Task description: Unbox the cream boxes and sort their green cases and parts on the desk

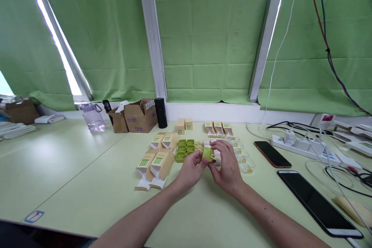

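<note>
In front of me, my left hand [190, 169] pinches a small yellow-green cup-shaped piece [207, 154] with a ring-like loop on its right side. My right hand [228, 166] curls round the same piece from the other side, thumb below and fingers above. Just behind my left hand stand green square containers [180, 157] in two columns. Small yellow pieces [198, 145] lie beside them. Pale pinkish-white parts are partly hidden behind my right hand. Clear plastic domed pieces [246, 165] with yellow bits inside run in a line to its right.
Open cream boxes [162, 162] stand at the left, more small boxes [217, 128] at the back. Further back are a cardboard box [141, 118], a black cylinder [161, 113] and a purple bottle [93, 117]. Two phones [272, 154], a power strip [305, 148] and cables lie right.
</note>
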Demonstrator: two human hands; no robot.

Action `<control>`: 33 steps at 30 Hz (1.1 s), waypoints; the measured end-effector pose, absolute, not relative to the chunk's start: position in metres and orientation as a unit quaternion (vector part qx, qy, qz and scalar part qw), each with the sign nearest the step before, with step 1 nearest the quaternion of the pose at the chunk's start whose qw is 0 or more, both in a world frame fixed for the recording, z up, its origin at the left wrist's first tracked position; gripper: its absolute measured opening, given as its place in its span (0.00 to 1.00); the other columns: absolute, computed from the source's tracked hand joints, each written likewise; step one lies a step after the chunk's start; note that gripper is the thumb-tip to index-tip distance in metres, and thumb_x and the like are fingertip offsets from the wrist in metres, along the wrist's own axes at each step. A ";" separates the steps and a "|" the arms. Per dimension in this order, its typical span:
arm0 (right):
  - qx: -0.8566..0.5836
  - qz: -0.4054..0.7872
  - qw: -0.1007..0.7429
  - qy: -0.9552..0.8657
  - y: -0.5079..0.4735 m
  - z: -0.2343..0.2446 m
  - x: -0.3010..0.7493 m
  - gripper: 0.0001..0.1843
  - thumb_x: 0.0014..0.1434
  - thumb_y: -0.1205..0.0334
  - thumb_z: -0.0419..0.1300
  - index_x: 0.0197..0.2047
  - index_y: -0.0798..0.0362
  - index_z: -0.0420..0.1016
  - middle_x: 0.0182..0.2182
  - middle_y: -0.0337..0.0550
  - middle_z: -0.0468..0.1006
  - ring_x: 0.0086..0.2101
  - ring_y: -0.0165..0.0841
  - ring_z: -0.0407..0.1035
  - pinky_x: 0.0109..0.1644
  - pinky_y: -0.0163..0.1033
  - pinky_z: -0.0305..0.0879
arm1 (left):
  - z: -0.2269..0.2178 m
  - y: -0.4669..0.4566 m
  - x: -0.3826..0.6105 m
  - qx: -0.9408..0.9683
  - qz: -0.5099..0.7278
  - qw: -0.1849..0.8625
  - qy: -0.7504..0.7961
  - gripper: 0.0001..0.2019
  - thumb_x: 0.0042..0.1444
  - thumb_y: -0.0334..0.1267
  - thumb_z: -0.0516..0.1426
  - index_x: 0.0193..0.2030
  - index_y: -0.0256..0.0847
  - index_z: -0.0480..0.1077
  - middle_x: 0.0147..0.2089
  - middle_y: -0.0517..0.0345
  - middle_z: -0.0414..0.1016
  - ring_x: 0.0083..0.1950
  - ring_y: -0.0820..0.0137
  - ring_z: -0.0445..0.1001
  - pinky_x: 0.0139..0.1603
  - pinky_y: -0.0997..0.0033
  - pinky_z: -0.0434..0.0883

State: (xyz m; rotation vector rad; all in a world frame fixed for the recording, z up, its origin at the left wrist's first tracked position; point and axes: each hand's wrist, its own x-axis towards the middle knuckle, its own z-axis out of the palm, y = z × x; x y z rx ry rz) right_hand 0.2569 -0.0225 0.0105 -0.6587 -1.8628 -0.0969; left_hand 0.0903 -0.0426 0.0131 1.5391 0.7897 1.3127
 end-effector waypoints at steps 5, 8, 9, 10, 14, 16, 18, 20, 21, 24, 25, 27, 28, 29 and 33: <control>-0.287 -0.014 0.556 -0.780 -0.024 0.012 0.257 0.22 0.61 0.64 0.63 0.56 0.48 0.62 0.54 0.53 0.72 0.57 0.50 0.64 0.58 0.62 0.68 | 0.015 -0.043 0.088 0.635 0.544 0.425 0.347 0.30 0.56 0.67 0.61 0.44 0.37 0.72 0.44 0.46 0.80 0.46 0.59 0.81 0.48 0.62 0.76; -0.290 -0.002 0.558 -0.778 -0.025 0.013 0.257 0.21 0.62 0.62 0.64 0.56 0.47 0.62 0.54 0.52 0.72 0.56 0.50 0.64 0.58 0.61 0.67 | 0.018 -0.043 0.086 0.642 0.548 0.388 0.370 0.30 0.56 0.65 0.61 0.48 0.38 0.70 0.45 0.47 0.79 0.47 0.60 0.80 0.48 0.63 0.75; -0.290 0.003 0.557 -0.778 -0.026 0.014 0.258 0.21 0.62 0.61 0.64 0.56 0.47 0.62 0.54 0.52 0.72 0.57 0.50 0.64 0.58 0.61 0.67 | 0.018 -0.044 0.085 0.646 0.550 0.370 0.378 0.29 0.57 0.64 0.62 0.49 0.39 0.70 0.46 0.47 0.79 0.48 0.60 0.79 0.49 0.62 0.75; -0.291 0.008 0.556 -0.778 -0.026 0.014 0.258 0.21 0.62 0.61 0.64 0.56 0.47 0.62 0.54 0.52 0.71 0.57 0.50 0.64 0.58 0.61 0.67 | 0.018 -0.043 0.084 0.650 0.553 0.349 0.386 0.28 0.58 0.63 0.62 0.51 0.39 0.70 0.47 0.47 0.78 0.50 0.60 0.79 0.51 0.61 0.75; -0.294 0.038 0.554 -0.778 -0.026 0.013 0.258 0.22 0.61 0.62 0.64 0.55 0.47 0.62 0.54 0.52 0.70 0.57 0.50 0.62 0.59 0.61 0.65 | 0.019 -0.042 0.080 0.663 0.578 0.247 0.405 0.23 0.61 0.58 0.62 0.53 0.42 0.71 0.53 0.47 0.72 0.53 0.60 0.76 0.58 0.55 0.72; -0.293 0.050 0.557 -0.775 -0.026 0.013 0.259 0.22 0.60 0.62 0.64 0.55 0.47 0.62 0.54 0.51 0.70 0.57 0.50 0.62 0.60 0.61 0.64 | 0.020 -0.042 0.078 0.674 0.580 0.198 0.412 0.20 0.62 0.55 0.62 0.52 0.43 0.73 0.54 0.47 0.70 0.57 0.59 0.73 0.61 0.53 0.71; -0.291 0.057 0.560 -0.774 -0.026 0.013 0.259 0.22 0.60 0.63 0.64 0.55 0.47 0.62 0.54 0.51 0.70 0.57 0.49 0.62 0.60 0.61 0.64 | 0.021 -0.042 0.076 0.684 0.574 0.160 0.420 0.17 0.63 0.52 0.62 0.52 0.45 0.75 0.54 0.48 0.70 0.61 0.57 0.69 0.63 0.53 0.69; -0.288 0.061 0.561 -0.774 -0.026 0.013 0.260 0.22 0.60 0.63 0.64 0.55 0.47 0.62 0.53 0.51 0.70 0.57 0.49 0.62 0.61 0.61 0.64 | 0.022 -0.042 0.075 0.695 0.568 0.134 0.420 0.15 0.64 0.49 0.62 0.53 0.46 0.74 0.54 0.48 0.71 0.63 0.57 0.65 0.63 0.53 0.68; -0.286 0.061 0.561 -0.775 -0.026 0.014 0.260 0.22 0.60 0.63 0.63 0.55 0.47 0.61 0.53 0.51 0.70 0.57 0.49 0.62 0.60 0.60 0.64 | 0.022 -0.042 0.075 0.702 0.565 0.125 0.415 0.14 0.64 0.48 0.62 0.53 0.47 0.74 0.54 0.49 0.72 0.63 0.57 0.64 0.62 0.53 0.68; -0.281 0.061 0.561 -0.777 -0.027 0.014 0.260 0.22 0.60 0.62 0.63 0.55 0.47 0.61 0.53 0.51 0.70 0.56 0.49 0.62 0.60 0.60 0.64 | 0.023 -0.042 0.075 0.721 0.555 0.101 0.403 0.11 0.65 0.44 0.61 0.53 0.47 0.73 0.53 0.50 0.75 0.61 0.57 0.63 0.62 0.53 0.66; -0.281 0.061 0.560 -0.777 -0.027 0.014 0.260 0.23 0.60 0.62 0.63 0.55 0.47 0.61 0.53 0.51 0.70 0.56 0.49 0.62 0.60 0.60 0.64 | 0.023 -0.042 0.075 0.724 0.553 0.094 0.401 0.10 0.66 0.43 0.61 0.52 0.47 0.73 0.53 0.51 0.76 0.61 0.57 0.63 0.62 0.53 0.66; -0.280 0.062 0.559 -0.778 -0.027 0.014 0.260 0.23 0.59 0.63 0.63 0.56 0.47 0.61 0.53 0.51 0.70 0.56 0.49 0.62 0.60 0.59 0.65 | 0.024 -0.043 0.076 0.729 0.550 0.086 0.398 0.09 0.66 0.41 0.61 0.51 0.46 0.73 0.53 0.50 0.76 0.60 0.57 0.63 0.62 0.52 0.66; -0.279 0.063 0.557 -0.780 -0.027 0.013 0.260 0.23 0.59 0.63 0.63 0.56 0.47 0.61 0.53 0.51 0.70 0.57 0.49 0.62 0.60 0.59 0.65 | 0.024 -0.044 0.076 0.732 0.549 0.083 0.396 0.09 0.65 0.41 0.60 0.51 0.46 0.73 0.52 0.50 0.76 0.60 0.57 0.64 0.61 0.52 0.66; -0.278 0.064 0.556 -0.781 -0.027 0.013 0.260 0.23 0.59 0.63 0.63 0.56 0.48 0.61 0.53 0.51 0.70 0.57 0.48 0.62 0.60 0.59 0.65 | 0.024 -0.044 0.076 0.734 0.549 0.081 0.393 0.09 0.65 0.40 0.60 0.51 0.45 0.74 0.52 0.50 0.76 0.59 0.57 0.64 0.61 0.52 0.66; -0.271 0.066 0.548 -0.789 -0.027 0.013 0.261 0.23 0.59 0.64 0.62 0.57 0.48 0.62 0.53 0.51 0.70 0.57 0.49 0.63 0.59 0.59 0.66 | 0.026 -0.046 0.076 0.741 0.549 0.082 0.379 0.08 0.65 0.38 0.60 0.50 0.45 0.75 0.49 0.50 0.78 0.58 0.56 0.65 0.60 0.52 0.67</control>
